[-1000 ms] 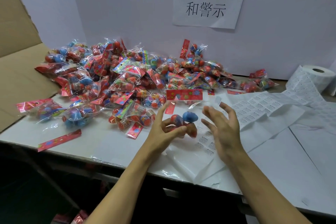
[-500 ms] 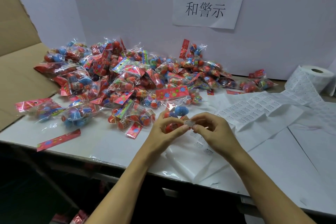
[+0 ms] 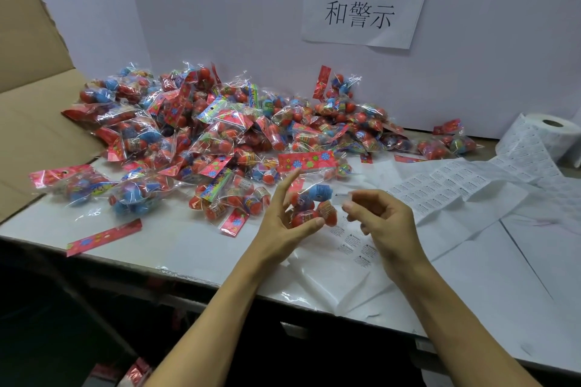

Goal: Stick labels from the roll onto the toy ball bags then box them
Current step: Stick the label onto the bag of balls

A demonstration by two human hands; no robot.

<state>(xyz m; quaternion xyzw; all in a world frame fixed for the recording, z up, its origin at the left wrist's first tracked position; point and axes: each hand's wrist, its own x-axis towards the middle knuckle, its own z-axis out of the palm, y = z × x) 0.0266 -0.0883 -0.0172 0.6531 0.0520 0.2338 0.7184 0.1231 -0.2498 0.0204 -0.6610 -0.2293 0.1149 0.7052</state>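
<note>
My left hand [image 3: 283, 218] grips a clear toy ball bag [image 3: 316, 203] just above the white table, thumb under the red and blue balls, index finger stretched up. The bag's red flowered header card [image 3: 308, 160] stands above my fingers. My right hand [image 3: 385, 225] is curled right beside the bag and pinches a small white label [image 3: 341, 198] at the bag's right side. The label roll [image 3: 550, 132] stands at the far right, and its unrolled label strip [image 3: 456, 185] runs across the table towards my hands.
A big pile of toy ball bags [image 3: 220, 132] covers the back left of the table. An open cardboard box [image 3: 28, 129] lies at the left edge. Loose backing paper [image 3: 355, 245] lies under my hands. A paper sign [image 3: 361, 3] hangs on the white wall.
My right hand went from spread open beside the bag to pinching a label against it. Since then the hands have drawn slightly apart and my left index finger has straightened.
</note>
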